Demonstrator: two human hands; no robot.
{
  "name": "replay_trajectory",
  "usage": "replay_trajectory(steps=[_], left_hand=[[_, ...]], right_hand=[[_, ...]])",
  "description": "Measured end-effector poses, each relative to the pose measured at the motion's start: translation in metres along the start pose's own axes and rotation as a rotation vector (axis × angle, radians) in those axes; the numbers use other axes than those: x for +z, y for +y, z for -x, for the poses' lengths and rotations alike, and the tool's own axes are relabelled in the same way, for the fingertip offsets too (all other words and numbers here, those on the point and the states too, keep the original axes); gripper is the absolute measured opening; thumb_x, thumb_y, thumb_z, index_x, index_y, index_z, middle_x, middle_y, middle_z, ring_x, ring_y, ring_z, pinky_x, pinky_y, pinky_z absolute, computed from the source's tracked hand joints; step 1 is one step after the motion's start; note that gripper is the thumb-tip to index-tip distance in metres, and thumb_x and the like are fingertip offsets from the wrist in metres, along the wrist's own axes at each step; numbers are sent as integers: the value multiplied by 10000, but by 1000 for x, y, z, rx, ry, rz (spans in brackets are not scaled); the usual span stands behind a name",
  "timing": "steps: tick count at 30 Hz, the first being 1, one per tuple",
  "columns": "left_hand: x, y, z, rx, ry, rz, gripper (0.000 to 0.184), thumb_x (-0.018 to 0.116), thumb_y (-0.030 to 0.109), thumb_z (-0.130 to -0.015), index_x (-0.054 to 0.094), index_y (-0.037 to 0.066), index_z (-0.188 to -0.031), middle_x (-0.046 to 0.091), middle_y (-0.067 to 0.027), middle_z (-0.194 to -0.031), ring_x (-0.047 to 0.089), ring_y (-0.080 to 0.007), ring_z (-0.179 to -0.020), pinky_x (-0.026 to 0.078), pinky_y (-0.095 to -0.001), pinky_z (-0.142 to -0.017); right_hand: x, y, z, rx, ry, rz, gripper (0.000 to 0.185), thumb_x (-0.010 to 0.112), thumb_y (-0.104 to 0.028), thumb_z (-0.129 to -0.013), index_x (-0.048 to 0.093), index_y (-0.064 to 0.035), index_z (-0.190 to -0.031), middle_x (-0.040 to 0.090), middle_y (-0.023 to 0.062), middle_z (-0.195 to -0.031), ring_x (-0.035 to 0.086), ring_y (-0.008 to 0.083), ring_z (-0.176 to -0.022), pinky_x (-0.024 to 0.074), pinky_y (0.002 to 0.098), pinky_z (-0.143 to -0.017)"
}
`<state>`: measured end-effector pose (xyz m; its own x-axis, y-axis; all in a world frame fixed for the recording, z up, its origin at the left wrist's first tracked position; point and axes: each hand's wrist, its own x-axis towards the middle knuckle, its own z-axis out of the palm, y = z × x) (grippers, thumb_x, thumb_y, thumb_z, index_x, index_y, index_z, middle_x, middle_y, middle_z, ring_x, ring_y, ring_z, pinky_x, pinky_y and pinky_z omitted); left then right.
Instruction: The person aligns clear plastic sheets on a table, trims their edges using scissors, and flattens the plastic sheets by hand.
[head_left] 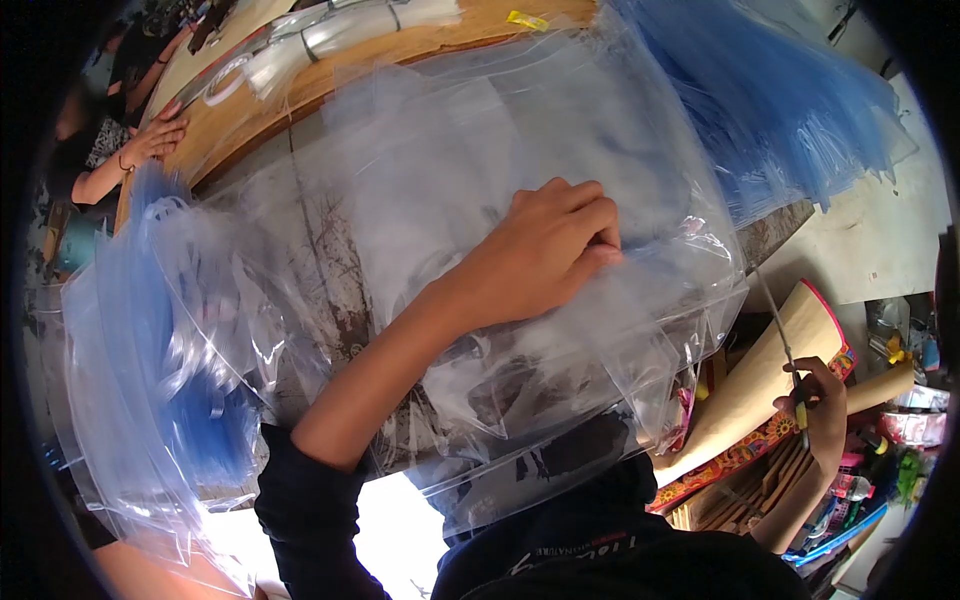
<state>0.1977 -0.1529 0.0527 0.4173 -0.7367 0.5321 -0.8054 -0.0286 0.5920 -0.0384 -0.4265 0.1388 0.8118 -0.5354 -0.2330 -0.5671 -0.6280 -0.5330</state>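
Note:
Layers of clear plastic sheet (430, 150) lie across the table in front of me. My left hand (555, 245) is on top of them, fingers curled and thumb against the index finger, with a fold of plastic at the fingertips. Off to the right, beyond the sheets' edge, my right hand (820, 400) is closed around the yellow-and-dark handle of a tool with a long thin rod (775, 310). The rod points up towards the sheets' right edge; its exact kind is unclear.
Bluish plastic stacks lie at upper right (770, 90) and left (170, 330). A wooden board (480, 22) at the back carries rolled plastic (340, 40) and a yellow packet (527, 20). Brown paper rolls (740, 390) stand below right. Another person's hand (155, 138) rests at the board's left.

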Motion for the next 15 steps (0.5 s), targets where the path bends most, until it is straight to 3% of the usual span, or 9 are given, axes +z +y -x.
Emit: replay_trajectory(steps=[3, 4, 6, 8, 11, 13, 15], left_hand=[[-1, 2, -2, -126, -5, 92, 87, 520, 91, -835, 482, 31, -784, 468, -89, -787, 527, -234, -681, 412, -337, -644], [-1, 1, -3, -192, 68, 78, 96, 516, 85, -841, 468, 15, -796, 461, -97, -775, 555, -237, -668, 423, -336, -628], [-4, 1, -4, -259, 140, 52, 107, 511, 78, -847, 453, -2, -808, 454, -105, -763, 582, -239, -655, 434, -336, -613], [-7, 1, -5, -321, 272, 209, 130, 468, 91, -888, 422, -20, -839, 462, -105, -751, 621, -225, -642, 454, -313, -565], [-3, -2, -9, -340, 450, 296, 122, 425, 69, -904, 404, -11, -814, 494, -123, -758, 630, -212, -615, 472, -287, -496], [-4, -2, -9, -359, 515, 311, 130, 410, 86, -913, 408, -7, -822, 503, -120, -710, 629, -204, -606, 468, -285, -496], [-7, -2, -8, -380, 585, 320, 141, 395, 103, -921, 411, -3, -830, 513, -116, -663, 628, -196, -597, 464, -284, -496]], right_hand=[[-2, 21, -19, -66, 18, 162, 445, 772, -12, -553, 555, -57, -939, 420, -55, -535, 372, 39, -516, 288, 196, -475], [-3, 28, -27, -144, 20, 162, 383, 733, -1, -607, 552, -65, -939, 450, -43, -533, 404, 33, -492, 293, 190, -436], [-4, 23, -38, 43, 54, 11, 307, 670, -3, -679, 543, -75, -949, 481, -19, -530, 437, 35, -451, 291, 191, -372], [1, 32, -53, -13, 163, -58, 206, 565, -45, -802, 523, -96, -996, 504, 3, -534, 465, 50, -429, 299, 184, -334], [10, 22, -75, 33, 226, -210, 219, 560, -100, -828, 501, -103, -1039, 515, 18, -562, 479, 73, -436, 320, 195, -349], [16, 16, -88, 48, 178, -564, 263, 571, -159, -835, 478, -89, -1071, 502, 24, -582, 492, 99, -443, 342, 214, -368], [29, 13, -101, -54, 184, -566, 273, 571, -178, -837, 477, -71, -1070, 492, 21, -587, 496, 107, -444, 355, 221, -377]])
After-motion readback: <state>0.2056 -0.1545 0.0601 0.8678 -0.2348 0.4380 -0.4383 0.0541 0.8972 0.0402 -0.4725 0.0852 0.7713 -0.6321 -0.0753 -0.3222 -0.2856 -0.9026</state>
